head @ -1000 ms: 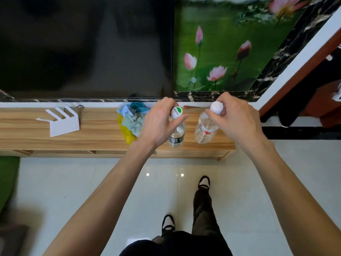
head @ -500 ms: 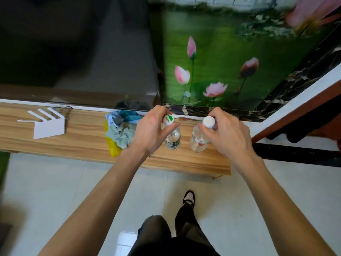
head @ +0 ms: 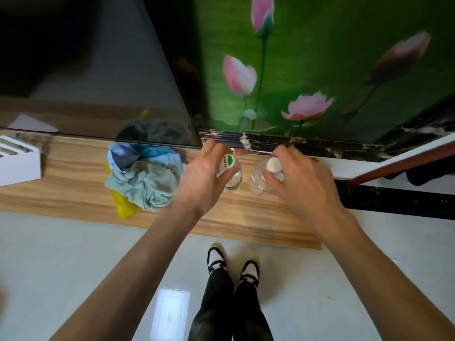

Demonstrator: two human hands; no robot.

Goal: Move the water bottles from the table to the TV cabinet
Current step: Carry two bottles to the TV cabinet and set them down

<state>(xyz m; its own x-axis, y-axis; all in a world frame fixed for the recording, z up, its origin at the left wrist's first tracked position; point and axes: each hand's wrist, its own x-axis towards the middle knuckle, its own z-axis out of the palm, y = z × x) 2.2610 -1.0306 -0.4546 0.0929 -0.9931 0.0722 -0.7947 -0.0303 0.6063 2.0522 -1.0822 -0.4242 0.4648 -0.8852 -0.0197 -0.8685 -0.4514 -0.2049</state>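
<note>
Two clear water bottles stand upright side by side on the wooden TV cabinet (head: 73,193), near its right end. The left bottle (head: 232,172) has a white cap with a green label. The right bottle (head: 257,183) has a plain white cap. My left hand (head: 202,178) hovers over the left bottle's cap, fingers spread, index finger and thumb on either side of it. My right hand (head: 302,183) curves over the right bottle's cap with thumb and fingers apart. Neither hand seems to press on its bottle.
A pile of blue and grey cloths (head: 145,175) over something yellow lies just left of the bottles. A white rack (head: 17,163) sits at the far left. The dark TV screen (head: 98,70) stands behind. The cabinet's right end (head: 317,244) is close by. My feet stand on the tiled floor.
I have stepped closer and the bottles have come down to stand on the cabinet. Both hands have loosened, going from gripping the caps to spread fingers.
</note>
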